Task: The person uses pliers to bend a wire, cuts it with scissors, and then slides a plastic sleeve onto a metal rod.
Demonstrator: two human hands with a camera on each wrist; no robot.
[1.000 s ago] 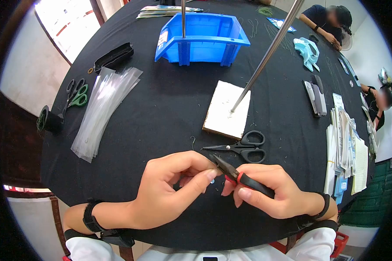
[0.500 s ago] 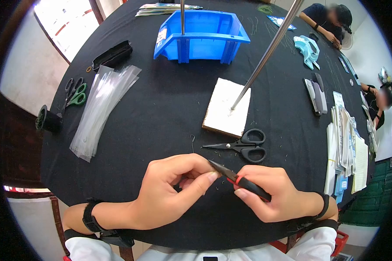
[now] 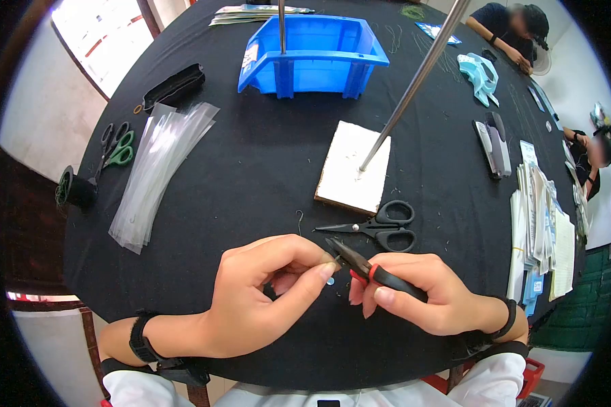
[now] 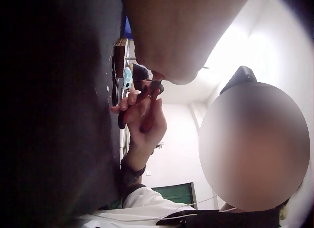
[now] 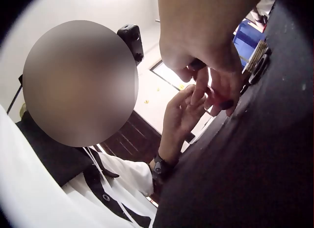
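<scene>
In the head view my right hand (image 3: 431,295) holds pliers (image 3: 352,258) with black and red handles, their dark nose pointing up and left. My left hand (image 3: 271,288) pinches a tiny dark piece (image 3: 338,259) between thumb and index finger, right at the plier jaws; what it is I cannot tell. Below the left thumb tip shows a small pale blue bit (image 3: 330,281). Just beyond the hands lie black scissors (image 3: 380,230). From the left wrist view, the pliers' handles (image 4: 153,102) appear spread in the right hand's fingers.
A white block (image 3: 349,169) with a metal rod (image 3: 414,85) stands behind the scissors. Farther back is a blue bin (image 3: 319,71). Clear plastic strips (image 3: 156,183), green scissors (image 3: 122,150) and a thread spool (image 3: 78,188) lie left; a stapler (image 3: 494,146) and paper packets (image 3: 536,224) lie right.
Half a second ago the pliers' nose was closed at the left fingertips; now it stands parted and the handles are spread. The right hand's lower fingers have extended again.
</scene>
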